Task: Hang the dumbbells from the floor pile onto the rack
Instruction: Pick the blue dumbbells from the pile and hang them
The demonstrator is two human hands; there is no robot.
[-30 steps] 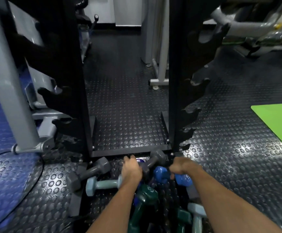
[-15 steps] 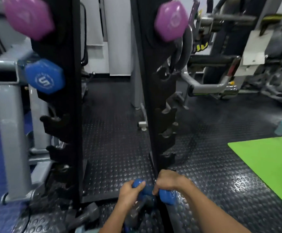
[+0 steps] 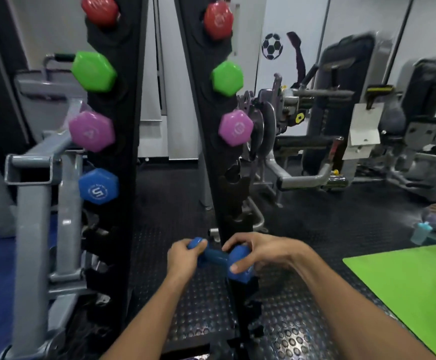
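Note:
Both hands hold one blue dumbbell (image 3: 215, 258) level in front of the black rack (image 3: 222, 193). My left hand (image 3: 184, 258) grips its left head, my right hand (image 3: 253, 252) wraps its right head. The rack has two uprights. The left upright (image 3: 126, 141) carries red, green, purple and blue dumbbell (image 3: 98, 187) heads from top down. The right upright carries red, green and purple (image 3: 235, 128) heads, with bare hooks (image 3: 233, 175) below the purple one. The floor pile is out of view.
A grey steel frame (image 3: 32, 203) stands left of the rack. Gym machines (image 3: 341, 131) fill the right background. A green mat (image 3: 414, 287) lies on the studded rubber floor at right, with a small teal bottle (image 3: 421, 232) beyond it.
Both hands have lifted the blue dumbbell off the floor pile to the height of the rack's lower hooks. My view has tilted up, so the pile left the frame and the upper rack appeared.

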